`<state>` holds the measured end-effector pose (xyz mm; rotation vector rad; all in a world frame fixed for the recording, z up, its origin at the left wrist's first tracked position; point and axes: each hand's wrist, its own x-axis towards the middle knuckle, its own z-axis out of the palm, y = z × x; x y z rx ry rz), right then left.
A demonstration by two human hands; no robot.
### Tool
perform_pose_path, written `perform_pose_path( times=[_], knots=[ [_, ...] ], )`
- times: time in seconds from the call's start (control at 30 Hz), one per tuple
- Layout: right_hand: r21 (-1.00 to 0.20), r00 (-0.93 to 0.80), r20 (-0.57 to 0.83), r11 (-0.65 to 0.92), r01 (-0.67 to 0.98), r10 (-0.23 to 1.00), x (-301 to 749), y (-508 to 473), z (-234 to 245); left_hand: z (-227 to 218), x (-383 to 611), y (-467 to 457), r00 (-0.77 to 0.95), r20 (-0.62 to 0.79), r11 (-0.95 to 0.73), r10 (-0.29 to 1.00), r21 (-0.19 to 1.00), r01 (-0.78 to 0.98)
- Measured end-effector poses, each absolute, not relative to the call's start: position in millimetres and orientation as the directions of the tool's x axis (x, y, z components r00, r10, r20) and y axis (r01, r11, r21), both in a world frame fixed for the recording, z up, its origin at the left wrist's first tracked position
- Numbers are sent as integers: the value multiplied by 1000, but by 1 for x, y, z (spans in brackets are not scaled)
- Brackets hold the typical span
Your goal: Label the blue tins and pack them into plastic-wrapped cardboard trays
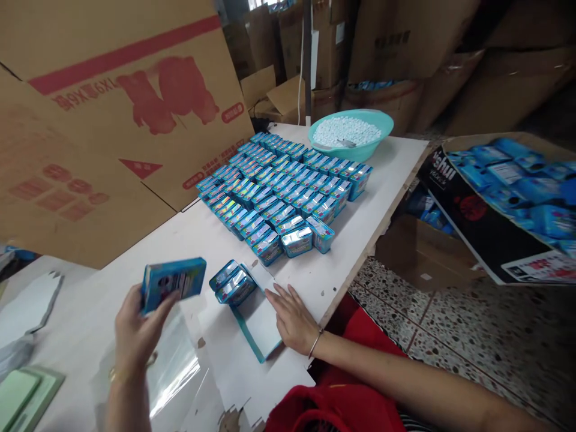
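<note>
My left hand point(139, 330) is raised above the table, closed around a flat blue printed box point(173, 282). My right hand point(294, 318) lies with fingers stretched out along the right edge of a shallow white tray point(263, 327) with blue-green edges. Two blue tins point(234, 285) with shiny tops stand side by side at the tray's far end. Beyond them, rows of similar blue tins point(279, 186) are packed close together, and a few at the near corner point(297, 240) sit slightly askew.
A turquoise basin point(382, 126) of small white pieces stands at the table's far end. A large printed carton point(112, 120) rises along the left. Right of the table is an open box point(472, 222) of blue packs. Green pads point(27, 396) lie at lower left.
</note>
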<state>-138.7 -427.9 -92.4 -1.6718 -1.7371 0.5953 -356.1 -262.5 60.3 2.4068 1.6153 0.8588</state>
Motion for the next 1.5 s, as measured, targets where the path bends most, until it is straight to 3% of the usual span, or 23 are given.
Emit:
perform_pose_path(
  times=[0.1,0.2,0.33,0.53,0.67,0.8,0.97,1.07,1.17,1.23,1.3,1.5],
  knots=[
    [-722,29,137,80,688,990,-138,-427,-92,57,-354,-309,500,247,-554,830,458,695],
    [-728,31,135,78,681,990,-137,-426,-92,30,-334,-332,682,178,-695,709,339,634],
    [-737,25,144,91,670,989,-136,-424,-94,6,-311,-325,675,306,-729,672,112,675],
    [-749,23,163,108,653,986,-137,-425,-93,6,-309,-319,723,259,-752,641,22,658],
    [-757,33,164,105,645,986,-136,-425,-90,4,-300,-331,632,353,-645,690,-97,758],
    [-772,31,159,105,627,987,-133,-425,-88,-5,-294,-333,662,329,-633,673,-207,746],
    [-782,29,181,126,610,983,-135,-425,-85,-17,-293,-338,548,433,-525,716,-184,831],
    [-759,102,284,159,631,953,-124,-430,-87,-6,-279,-348,554,449,-557,701,-142,819],
    [-759,421,417,54,649,805,-87,-433,-90,16,-246,-349,663,440,-696,605,-112,709],
    [-791,649,428,-88,606,629,-53,-429,-93,27,-212,-340,759,392,-790,520,-115,602],
    [-805,740,405,-174,567,536,-19,-419,-95,30,-175,-323,825,314,-835,470,-145,531],
    [-822,621,313,-122,556,718,33,-404,-102,15,-100,-271,853,84,-828,514,-211,520]
  ],
)
